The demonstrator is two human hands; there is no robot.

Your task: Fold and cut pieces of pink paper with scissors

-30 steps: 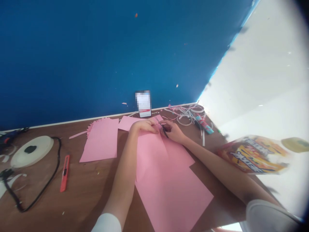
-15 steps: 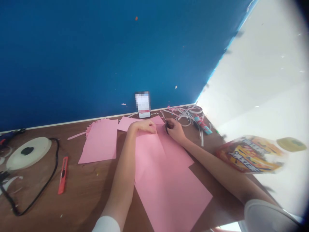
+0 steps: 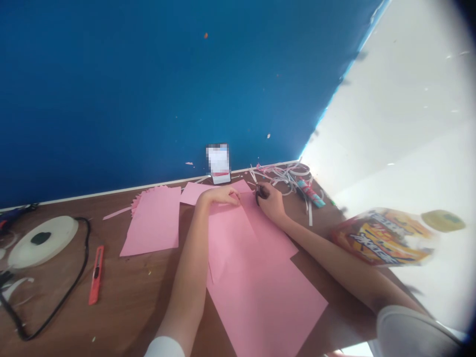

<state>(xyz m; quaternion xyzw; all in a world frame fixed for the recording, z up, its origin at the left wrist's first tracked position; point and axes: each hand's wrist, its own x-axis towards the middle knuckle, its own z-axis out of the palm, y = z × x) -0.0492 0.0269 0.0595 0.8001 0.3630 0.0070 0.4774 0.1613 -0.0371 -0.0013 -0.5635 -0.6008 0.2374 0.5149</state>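
Observation:
Several pink paper sheets (image 3: 264,302) lie overlapping in front of me. My left hand (image 3: 222,195) rests over the far part of the upper sheet (image 3: 232,233), its thumb and fingers pinched at the sheet's far edge. Just to the right, my right hand (image 3: 272,202) is closed around the black handles of a pair of scissors (image 3: 254,178). The scissors' blades are spread and point away from me, above the paper's far right edge. Part of the handles is hidden in my fingers.
A phone (image 3: 218,163) leans on the blue wall. Left lie a fringed pink sheet (image 3: 154,223), a red box cutter (image 3: 96,275), and a white disc (image 3: 44,240) beside a black cord (image 3: 84,263). Right are paper strips (image 3: 288,171), a blue-red tube (image 3: 310,193) and a bottle (image 3: 390,235).
The scissors' blades now show spread apart beyond my right hand. My left hand has stayed nearly in place on the paper. The view has shifted slightly.

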